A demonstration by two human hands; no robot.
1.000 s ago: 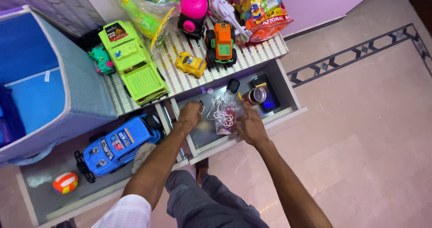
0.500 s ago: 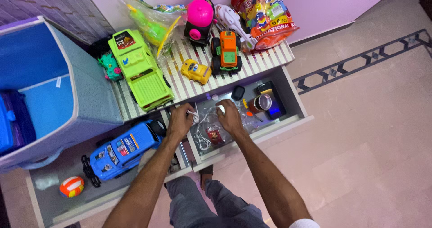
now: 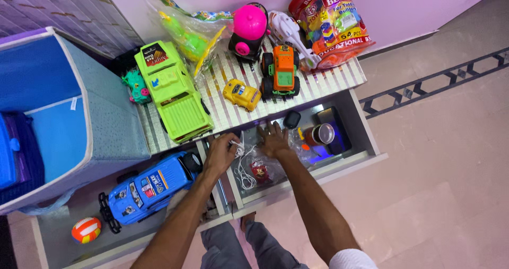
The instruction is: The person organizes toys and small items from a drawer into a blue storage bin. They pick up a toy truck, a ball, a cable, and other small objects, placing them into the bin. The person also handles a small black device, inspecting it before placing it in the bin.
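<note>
In the open drawer (image 3: 366,141), hands (image 3: 249,147) now deeper, gripping white cable (image 3: 241,165)

Home, likely a kid's room or play corner. Low cabinet (image 3: 328,80) against a pink wall (image 3: 392,9), tiled floor (image 3: 440,168) with a patterned border. Cabinet top, just beyond the fingers (image 3: 273,131), is packed with toys: green truck (image 3: 172,91), yellow car (image 3: 241,94), orange truck (image 3: 280,72), bag of blocks (image 3: 331,22). Left of the fingers: blue car (image 3: 148,187), ball (image 3: 86,230), blue fabric bin (image 3: 63,110).
</note>
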